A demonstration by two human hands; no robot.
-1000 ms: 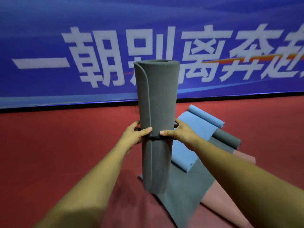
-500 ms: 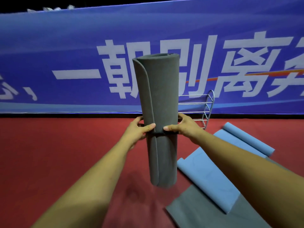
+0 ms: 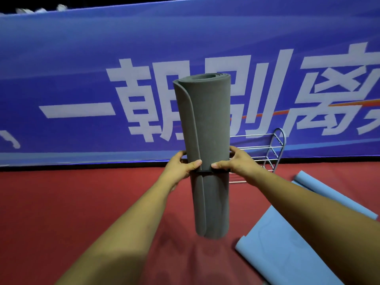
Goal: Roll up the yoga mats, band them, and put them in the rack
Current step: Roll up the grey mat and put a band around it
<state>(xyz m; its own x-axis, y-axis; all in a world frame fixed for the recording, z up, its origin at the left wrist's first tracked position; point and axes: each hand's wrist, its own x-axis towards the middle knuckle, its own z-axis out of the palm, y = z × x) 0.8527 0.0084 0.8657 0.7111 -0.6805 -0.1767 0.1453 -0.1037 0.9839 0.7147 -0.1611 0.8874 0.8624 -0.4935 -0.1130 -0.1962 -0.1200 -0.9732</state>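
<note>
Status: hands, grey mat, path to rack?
Left hand and right hand grip grey mat, upright. Band on at mid-roll. Rack behind it, partly hidden; blue mat on floor, off to the right.

Grey rolled mat (image 3: 209, 130), black band (image 3: 204, 172) — light-blue mat (image 3: 273, 239), red floor (image 3: 82, 202), blue banner (image 3: 102, 48) with white lettering.

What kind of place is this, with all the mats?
Probably a gym or event hall, though I can't be sure: a wide red floor, a huge blue banner with white characters along the back, and a rolled grey mat, a blue mat and a metal rack.
</note>
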